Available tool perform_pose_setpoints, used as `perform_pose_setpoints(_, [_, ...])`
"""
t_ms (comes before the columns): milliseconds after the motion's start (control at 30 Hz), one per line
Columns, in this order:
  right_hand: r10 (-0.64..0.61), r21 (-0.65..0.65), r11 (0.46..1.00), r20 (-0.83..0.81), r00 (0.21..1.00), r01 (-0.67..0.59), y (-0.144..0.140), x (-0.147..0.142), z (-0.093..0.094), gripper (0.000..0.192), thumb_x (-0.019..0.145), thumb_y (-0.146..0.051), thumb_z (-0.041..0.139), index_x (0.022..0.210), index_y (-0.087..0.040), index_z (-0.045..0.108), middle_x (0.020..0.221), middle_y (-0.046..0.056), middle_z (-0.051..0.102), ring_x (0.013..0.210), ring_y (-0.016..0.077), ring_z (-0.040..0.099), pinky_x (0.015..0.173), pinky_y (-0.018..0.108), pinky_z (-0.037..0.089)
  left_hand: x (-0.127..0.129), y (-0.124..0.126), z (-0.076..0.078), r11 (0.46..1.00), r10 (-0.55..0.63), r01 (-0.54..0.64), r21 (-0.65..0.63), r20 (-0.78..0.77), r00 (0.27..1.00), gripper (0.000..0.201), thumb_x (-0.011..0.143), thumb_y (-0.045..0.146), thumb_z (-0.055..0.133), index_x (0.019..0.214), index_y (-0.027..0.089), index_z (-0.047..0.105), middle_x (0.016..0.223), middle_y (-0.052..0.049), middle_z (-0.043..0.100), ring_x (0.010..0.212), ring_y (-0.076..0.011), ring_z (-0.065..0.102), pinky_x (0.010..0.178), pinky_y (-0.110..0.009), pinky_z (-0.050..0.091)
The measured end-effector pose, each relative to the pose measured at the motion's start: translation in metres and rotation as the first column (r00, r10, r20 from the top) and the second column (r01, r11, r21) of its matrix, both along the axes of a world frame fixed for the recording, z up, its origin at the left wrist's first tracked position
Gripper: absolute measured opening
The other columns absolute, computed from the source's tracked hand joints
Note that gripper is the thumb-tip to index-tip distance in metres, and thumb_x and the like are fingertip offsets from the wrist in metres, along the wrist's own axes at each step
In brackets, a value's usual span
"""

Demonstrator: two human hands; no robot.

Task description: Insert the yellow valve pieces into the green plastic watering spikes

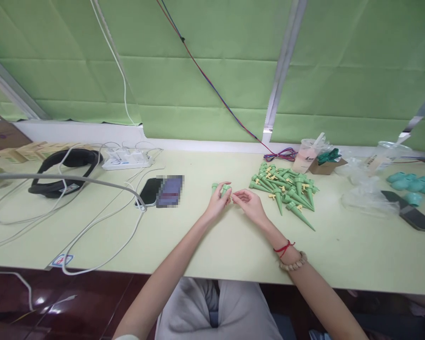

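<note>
My left hand (pixel 218 202) grips a small green plastic piece (pixel 220 189) over the middle of the pale green table (pixel 212 245). My right hand (pixel 248 204) sits just to its right, fingertips pinched toward the left hand; whether it holds a small part I cannot tell. A red string and a bead bracelet (pixel 293 262) circle my right wrist. A pile of several green cone-shaped spikes (pixel 286 190) with yellow fittings lies just right of my right hand.
A phone (pixel 163 191) lies left of my hands among white cables (pixel 92 222). Further left are black headphones (pixel 62 172) and a power strip (pixel 127 159). At the right stand a plastic cup (pixel 306 156), a small cardboard box (pixel 326 164), clear bags (pixel 368 196), teal caps (pixel 416 184), another phone (pixel 416 215).
</note>
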State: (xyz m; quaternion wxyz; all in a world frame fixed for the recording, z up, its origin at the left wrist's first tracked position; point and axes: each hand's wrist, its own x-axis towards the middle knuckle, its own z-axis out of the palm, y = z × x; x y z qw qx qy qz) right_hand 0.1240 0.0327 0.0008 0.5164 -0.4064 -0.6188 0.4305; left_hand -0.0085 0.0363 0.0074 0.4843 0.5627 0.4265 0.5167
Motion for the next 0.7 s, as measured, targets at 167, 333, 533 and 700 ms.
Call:
perform_pose_setpoints(167, [0.027, 0.039, 0.999, 0.022, 0.999, -0.028, 0.0013, -0.0001, -0.0034, 0.022, 0.072, -0.037, 0.061, 0.070, -0.015, 0.060, 0.069, 0.006, 0.066, 0.067, 0.0173, 0.063, 0.067, 0.031, 0.051, -0.0003, -0.0007, -0.0007, 1.000, -0.004, 0.005, 0.011, -0.024, 1.000, 0.039, 0.078, 0.041, 0.053, 0.109, 0.018, 0.049, 0.050, 0.008, 0.033, 0.043, -0.0057, 0.034, 0.044, -0.018, 0.026])
perform_pose_setpoints(333, [-0.005, 0.115, 0.993, 0.050, 0.999, -0.001, 0.0012, 0.0010, -0.0012, 0.018, 0.069, -0.036, 0.064, 0.070, -0.017, 0.062, 0.073, 0.004, 0.065, 0.073, 0.0174, 0.062, 0.074, 0.031, 0.050, 0.0003, -0.0007, 0.0025, 1.000, 0.012, -0.012, -0.002, -0.037, 0.999, 0.040, 0.078, 0.043, 0.052, 0.109, 0.018, 0.048, 0.051, 0.008, 0.034, 0.043, -0.0058, 0.033, 0.043, -0.018, 0.025])
perform_pose_setpoints(533, [0.093, -0.054, 0.994, -0.037, 0.995, -0.094, 0.0051, -0.0006, -0.0055, 0.030, 0.072, -0.044, 0.059, 0.081, -0.015, 0.062, 0.071, 0.007, 0.068, 0.067, 0.0179, 0.065, 0.067, 0.032, 0.053, 0.0017, -0.0037, 0.0050, 1.000, 0.004, -0.003, 0.009, -0.045, 0.999, 0.040, 0.078, 0.043, 0.053, 0.108, 0.018, 0.049, 0.048, 0.009, 0.031, 0.041, -0.0057, 0.032, 0.043, -0.018, 0.026])
perform_pose_setpoints(700, [0.076, 0.003, 0.997, -0.008, 0.997, -0.076, 0.0050, 0.0006, -0.0058, 0.026, 0.072, -0.041, 0.060, 0.069, -0.016, 0.061, 0.068, 0.006, 0.068, 0.066, 0.0182, 0.064, 0.067, 0.033, 0.052, 0.0024, -0.0030, 0.0018, 1.000, -0.019, 0.019, 0.013, -0.036, 0.999, 0.040, 0.077, 0.042, 0.054, 0.108, 0.017, 0.050, 0.046, 0.008, 0.033, 0.042, -0.0061, 0.034, 0.043, -0.018, 0.026])
